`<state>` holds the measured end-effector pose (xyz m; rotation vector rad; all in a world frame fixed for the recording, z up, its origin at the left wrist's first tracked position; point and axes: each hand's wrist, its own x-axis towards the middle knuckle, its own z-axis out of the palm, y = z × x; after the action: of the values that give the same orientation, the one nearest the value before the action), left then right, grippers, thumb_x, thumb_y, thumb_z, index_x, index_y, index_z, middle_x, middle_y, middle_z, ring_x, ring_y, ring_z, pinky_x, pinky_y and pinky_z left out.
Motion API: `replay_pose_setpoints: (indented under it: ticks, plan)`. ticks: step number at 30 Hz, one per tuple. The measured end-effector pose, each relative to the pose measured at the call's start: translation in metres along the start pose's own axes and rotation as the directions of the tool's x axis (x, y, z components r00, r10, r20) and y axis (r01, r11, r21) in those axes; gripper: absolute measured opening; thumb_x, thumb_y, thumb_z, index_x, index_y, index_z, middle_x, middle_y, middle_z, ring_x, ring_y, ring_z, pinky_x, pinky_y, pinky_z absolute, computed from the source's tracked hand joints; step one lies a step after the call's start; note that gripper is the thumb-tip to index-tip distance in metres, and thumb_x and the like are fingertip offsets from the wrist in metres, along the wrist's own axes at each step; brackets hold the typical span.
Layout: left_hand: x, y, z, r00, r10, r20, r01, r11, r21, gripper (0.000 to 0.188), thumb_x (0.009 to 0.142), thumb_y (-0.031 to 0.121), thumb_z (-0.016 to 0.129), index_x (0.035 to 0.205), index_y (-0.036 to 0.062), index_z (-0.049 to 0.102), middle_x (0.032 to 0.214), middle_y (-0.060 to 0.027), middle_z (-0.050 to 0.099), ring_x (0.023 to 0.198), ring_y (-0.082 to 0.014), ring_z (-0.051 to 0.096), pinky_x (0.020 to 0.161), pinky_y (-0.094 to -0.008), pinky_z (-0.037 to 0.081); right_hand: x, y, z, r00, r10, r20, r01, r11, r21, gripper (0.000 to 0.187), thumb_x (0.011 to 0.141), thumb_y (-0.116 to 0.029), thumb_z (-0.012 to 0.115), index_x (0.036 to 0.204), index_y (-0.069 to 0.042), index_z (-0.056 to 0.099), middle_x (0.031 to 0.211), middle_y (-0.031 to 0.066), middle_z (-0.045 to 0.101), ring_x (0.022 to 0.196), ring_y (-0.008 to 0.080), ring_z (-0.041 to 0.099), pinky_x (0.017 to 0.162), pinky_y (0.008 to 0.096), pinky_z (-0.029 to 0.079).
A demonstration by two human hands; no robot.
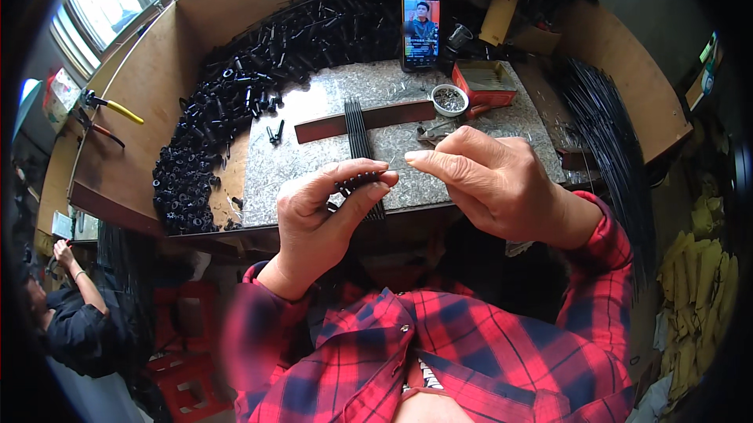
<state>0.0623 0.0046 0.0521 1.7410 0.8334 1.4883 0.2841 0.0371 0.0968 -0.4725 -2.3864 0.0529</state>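
My left hand (321,207) is closed, thumb and fingers around a row of small black pieces with light dots (357,181). My right hand (502,180) is closed in a pinch just to the right of it. A thin, pale sliver seems to run between the two sets of fingertips, too fine to name. Behind my left hand, a bundle of thin black rods (356,127) lies across a flat reddish-brown bar (408,113) on the speckled grey board (274,164). Two small black pins (275,132) lie left of the bar.
A large heap of black tubular parts (267,54) covers the back and left. A phone (421,31) stands behind the board, near a white cup of small metal bits (449,99) and a red box (485,82). Long black rods (604,117) lie at right. Another person (78,305) works at far left.
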Motion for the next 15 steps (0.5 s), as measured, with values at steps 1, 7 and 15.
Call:
replay_pose_setpoints:
  ticks: [1,7,15]
  plan:
    - [0.0002,0.0011,0.0001,1.000,0.011,0.009,-0.011,0.999,0.034,0.019,0.083,-0.003,0.065,0.102,-0.0016,0.065,0.090,-0.0089,0.071,0.086,-0.0138,0.067,0.076,-0.0241,0.052,-0.0001,-0.0002,0.0001,1.000,0.002,-0.001,-0.002,1.000,0.000,0.041,0.072,0.011,0.061,0.112,0.001,0.062,0.083,0.0126,0.060,0.066,0.0245,0.062,0.055,0.0315,0.051]
    - [0.0002,0.0025,0.0015,1.000,0.005,0.028,-0.006,0.998,0.065,0.020,0.083,-0.003,0.065,0.103,-0.0008,0.065,0.090,-0.0088,0.071,0.086,-0.0140,0.067,0.076,-0.0242,0.052,0.0026,-0.0004,0.0010,0.998,-0.051,-0.025,0.050,0.998,-0.028,0.039,0.073,0.009,0.063,0.111,0.002,0.062,0.082,0.0118,0.059,0.064,0.0227,0.062,0.053,0.0307,0.051]
    - [0.0033,-0.0023,0.0008,0.996,0.067,0.055,-0.071,0.994,0.079,0.019,0.085,0.000,0.064,0.104,-0.0008,0.065,0.090,-0.0089,0.071,0.086,-0.0143,0.067,0.075,-0.0247,0.052,0.0037,0.0016,-0.0017,0.995,-0.096,-0.003,0.096,0.993,-0.064,0.041,0.071,0.009,0.063,0.111,0.002,0.062,0.081,0.0107,0.058,0.062,0.0209,0.061,0.051,0.0299,0.050]
